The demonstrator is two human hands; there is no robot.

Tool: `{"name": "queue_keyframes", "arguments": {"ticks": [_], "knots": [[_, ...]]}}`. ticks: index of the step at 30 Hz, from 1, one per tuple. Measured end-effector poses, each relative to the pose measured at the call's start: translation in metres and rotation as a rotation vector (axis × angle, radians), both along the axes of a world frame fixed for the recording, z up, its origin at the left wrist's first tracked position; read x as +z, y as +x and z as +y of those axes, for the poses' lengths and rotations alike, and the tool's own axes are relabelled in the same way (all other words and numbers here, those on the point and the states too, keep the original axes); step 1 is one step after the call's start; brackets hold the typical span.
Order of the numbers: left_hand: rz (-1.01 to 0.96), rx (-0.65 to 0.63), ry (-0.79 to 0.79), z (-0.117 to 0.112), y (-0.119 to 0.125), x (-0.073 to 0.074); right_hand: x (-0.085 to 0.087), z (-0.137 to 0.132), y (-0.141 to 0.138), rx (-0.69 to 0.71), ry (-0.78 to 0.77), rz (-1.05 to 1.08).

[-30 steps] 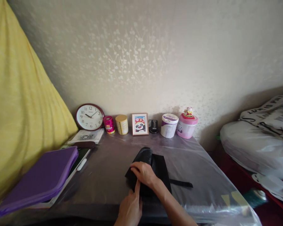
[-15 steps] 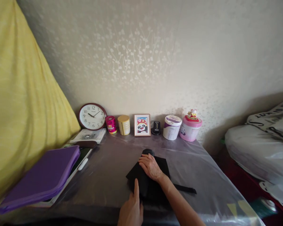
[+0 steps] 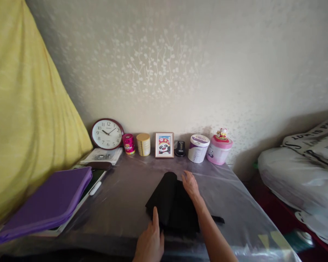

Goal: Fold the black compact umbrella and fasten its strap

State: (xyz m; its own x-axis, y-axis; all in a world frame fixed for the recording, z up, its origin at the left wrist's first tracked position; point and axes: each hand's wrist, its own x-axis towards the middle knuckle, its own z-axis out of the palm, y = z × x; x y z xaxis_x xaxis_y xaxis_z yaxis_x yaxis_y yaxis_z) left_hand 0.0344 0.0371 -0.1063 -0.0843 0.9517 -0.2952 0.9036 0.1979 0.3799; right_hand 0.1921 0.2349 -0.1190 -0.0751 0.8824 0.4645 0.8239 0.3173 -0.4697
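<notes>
A black folded cloth item (image 3: 169,203) with a black strap (image 3: 217,219) lies in the middle of a table covered in clear plastic (image 3: 120,203). My left hand (image 3: 151,242) is at the near edge with its index finger stretched out onto the cloth's near left corner and the other fingers curled. My right hand (image 3: 190,184) lies flat with fingers out on the cloth's far right edge.
A purple folder (image 3: 47,203) lies at the left on a tablet with a white pen. Along the wall stand a clock (image 3: 107,134), small tins, a framed panda picture (image 3: 164,145), a white tub and a pink tub (image 3: 219,151). Bagged bundles (image 3: 297,174) lie at the right. Yellow fabric hangs at the left.
My right hand has slid from the cloth's near left part across to its far right edge, smoothing it flat. My left index finger has stayed pressed on the near corner.
</notes>
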Motion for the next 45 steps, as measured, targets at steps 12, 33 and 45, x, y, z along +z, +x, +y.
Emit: {"name": "queue_keyframes", "arguments": {"ticks": [12,33,45], "knots": [[0.022,0.0,0.052,-0.003,0.001,-0.001,-0.01,-0.095,0.043,-0.102,-0.267,0.273],[0.001,0.013,0.051,0.0,-0.001,-0.003,0.04,-0.082,-0.027,0.173,-0.385,0.583],[-0.004,0.01,0.054,-0.001,-0.002,-0.003,0.053,-0.08,-0.01,0.005,-0.272,0.064]]}}
